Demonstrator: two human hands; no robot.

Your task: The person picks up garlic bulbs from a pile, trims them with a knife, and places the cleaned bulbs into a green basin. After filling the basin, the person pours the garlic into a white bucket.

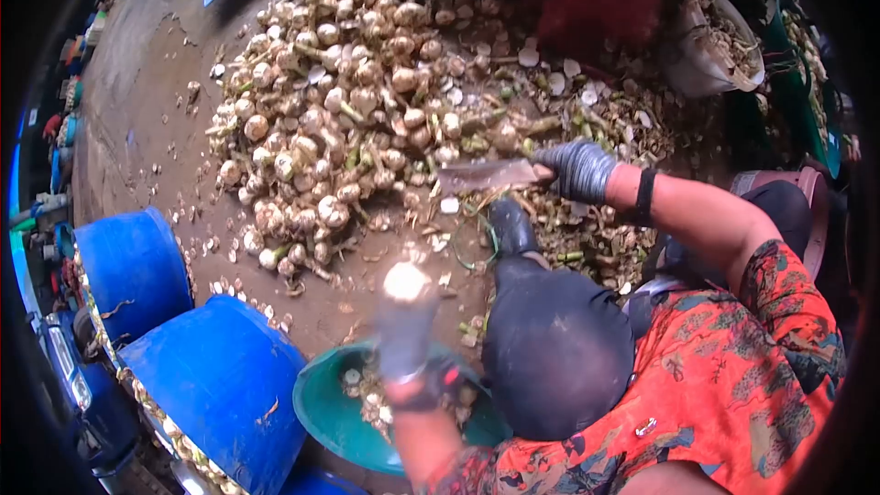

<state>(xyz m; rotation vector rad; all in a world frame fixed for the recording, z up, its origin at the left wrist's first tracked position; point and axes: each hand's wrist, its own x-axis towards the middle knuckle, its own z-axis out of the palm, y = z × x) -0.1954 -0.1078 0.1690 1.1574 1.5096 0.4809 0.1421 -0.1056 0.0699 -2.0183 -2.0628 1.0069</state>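
A brown floor (133, 119) bears heaped garlic (339, 110) while the right hand (585, 171) grips a cleaver (486, 176), the left hand (405, 335) a bulb (406, 282).

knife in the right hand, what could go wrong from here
The bare blade of the knife in the right hand could nick the left hand if the two come together. The pale bulb might slip onto the ground, since it appears beyond the rim of the green tub.
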